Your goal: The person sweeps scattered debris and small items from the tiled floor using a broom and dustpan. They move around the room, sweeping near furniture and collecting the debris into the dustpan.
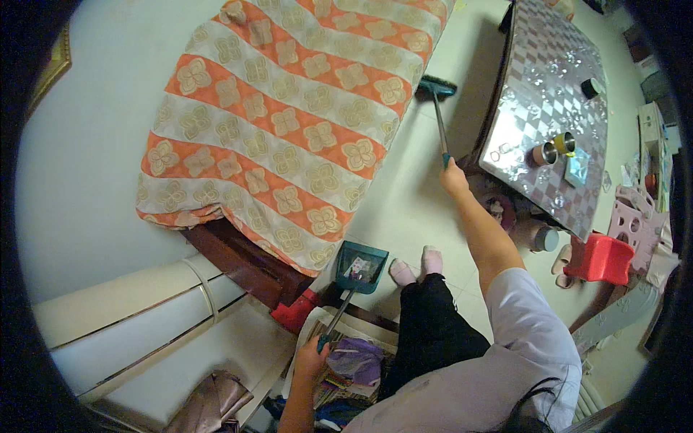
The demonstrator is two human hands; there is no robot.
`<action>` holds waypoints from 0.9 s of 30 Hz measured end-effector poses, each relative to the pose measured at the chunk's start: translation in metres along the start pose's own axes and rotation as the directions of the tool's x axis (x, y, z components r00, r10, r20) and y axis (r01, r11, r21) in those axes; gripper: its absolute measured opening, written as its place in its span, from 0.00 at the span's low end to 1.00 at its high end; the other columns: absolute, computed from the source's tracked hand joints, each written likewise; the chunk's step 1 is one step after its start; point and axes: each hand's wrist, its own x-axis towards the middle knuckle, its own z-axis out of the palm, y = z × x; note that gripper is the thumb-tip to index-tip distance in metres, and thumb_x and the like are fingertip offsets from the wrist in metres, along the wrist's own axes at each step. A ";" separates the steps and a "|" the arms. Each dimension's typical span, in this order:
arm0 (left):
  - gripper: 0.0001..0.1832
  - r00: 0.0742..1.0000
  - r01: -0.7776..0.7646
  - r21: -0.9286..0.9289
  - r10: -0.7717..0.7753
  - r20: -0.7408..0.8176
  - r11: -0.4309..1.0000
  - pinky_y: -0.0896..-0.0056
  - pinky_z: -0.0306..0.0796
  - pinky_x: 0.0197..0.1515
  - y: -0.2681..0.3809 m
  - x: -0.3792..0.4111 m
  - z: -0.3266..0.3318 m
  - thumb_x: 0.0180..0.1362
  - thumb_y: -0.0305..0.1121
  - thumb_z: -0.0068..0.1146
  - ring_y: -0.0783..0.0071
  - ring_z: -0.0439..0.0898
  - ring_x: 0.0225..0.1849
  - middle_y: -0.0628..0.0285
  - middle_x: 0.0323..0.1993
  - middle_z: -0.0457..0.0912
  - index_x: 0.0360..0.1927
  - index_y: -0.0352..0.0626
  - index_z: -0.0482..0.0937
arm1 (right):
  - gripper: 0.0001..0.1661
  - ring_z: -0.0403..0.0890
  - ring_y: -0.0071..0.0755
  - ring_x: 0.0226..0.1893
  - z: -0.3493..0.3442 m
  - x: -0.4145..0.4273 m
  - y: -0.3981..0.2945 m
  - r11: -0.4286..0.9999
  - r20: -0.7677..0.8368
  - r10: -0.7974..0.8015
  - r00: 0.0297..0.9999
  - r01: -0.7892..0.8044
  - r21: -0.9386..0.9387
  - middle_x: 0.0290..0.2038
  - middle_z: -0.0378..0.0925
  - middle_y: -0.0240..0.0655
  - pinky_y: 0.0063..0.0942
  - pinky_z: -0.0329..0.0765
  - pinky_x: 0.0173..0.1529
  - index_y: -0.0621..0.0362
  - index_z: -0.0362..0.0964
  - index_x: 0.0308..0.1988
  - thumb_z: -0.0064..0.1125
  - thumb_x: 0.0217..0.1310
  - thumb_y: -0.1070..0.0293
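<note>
My right hand [453, 179] grips the handle end of a broom [439, 122] with a grey shaft. Its dark teal head [437, 86] rests on the pale tiled floor, between the cloth-covered sofa and the table. At the lower middle, my left hand [310, 358] is closed around the handle of a long-handled teal dustpan [373, 282]. The pan lies near the sofa's corner, close to my feet, and some litter [357, 268] with pale bits sits inside it. The pan and the broom head are well apart.
An orange-and-white patterned cloth [287, 122] covers the sofa. The checkered-top table [520, 108] bears metal cups [544, 154] and a blue packet [578, 168]. A red plastic stool [598, 258] and slippers [562, 260] stand at right. A purple cloth [354, 360] lies beside my left hand.
</note>
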 end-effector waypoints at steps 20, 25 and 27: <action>0.23 0.982 0.156 0.115 -0.167 0.091 0.981 0.54 0.74 0.46 -0.027 -0.006 0.017 0.55 0.39 0.59 0.46 0.79 0.44 0.46 0.44 0.80 0.54 0.44 0.73 | 0.46 0.83 0.42 0.30 0.149 -0.115 0.181 0.693 0.588 -0.192 0.786 0.533 -0.486 0.37 0.80 0.42 0.40 0.78 0.32 0.35 0.27 0.71 0.46 0.64 0.59; 0.25 0.986 0.134 0.160 -0.147 0.078 0.978 0.52 0.72 0.48 -0.036 -0.011 0.026 0.55 0.39 0.58 0.44 0.78 0.45 0.46 0.46 0.79 0.56 0.44 0.71 | 0.47 0.84 0.40 0.33 0.141 -0.123 0.197 0.617 0.651 -0.202 0.732 0.611 -0.496 0.39 0.80 0.42 0.39 0.79 0.33 0.28 0.26 0.70 0.47 0.63 0.63; 0.24 0.974 0.190 0.137 -0.204 0.101 0.972 0.52 0.72 0.48 -0.027 -0.012 0.024 0.56 0.39 0.58 0.44 0.78 0.44 0.45 0.46 0.79 0.56 0.44 0.71 | 0.43 0.83 0.43 0.31 0.120 -0.124 0.190 0.574 0.678 -0.215 0.703 0.652 -0.495 0.36 0.80 0.42 0.42 0.79 0.33 0.28 0.30 0.70 0.45 0.64 0.61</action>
